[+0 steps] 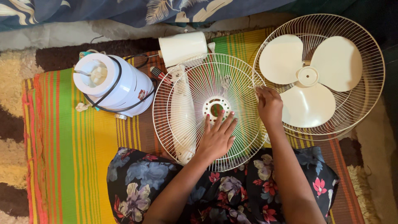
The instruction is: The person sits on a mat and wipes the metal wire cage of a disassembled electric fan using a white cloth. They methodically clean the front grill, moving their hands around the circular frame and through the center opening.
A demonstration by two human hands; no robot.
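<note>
Left hand (216, 139) flat, fingers spread, pressing the near side of the wire fan guard (209, 111) just below its centre ring, right hand (269, 103) pinching the guard's right rim, fan blades (309, 76) in second guard (373, 58) right, white base (112, 85) left, striped mat (70, 157) beneath.

Warm, even indoor light, sharp at the centre and darker toward the right edge.

Soft light falls from above on the round cream wire fan guard (209, 112) under the flat left hand (216, 140), throwing only faint shadows beneath the wrists. Left of that hand, the glossy white plastic fan base (118, 85) carries a mild sheen without glare. Beyond the right hand (269, 103), the cream three-blade fan (309, 79) is evenly lit, and the floor past it sinks into dimness. Edges bow slightly; no motion blur.
</note>
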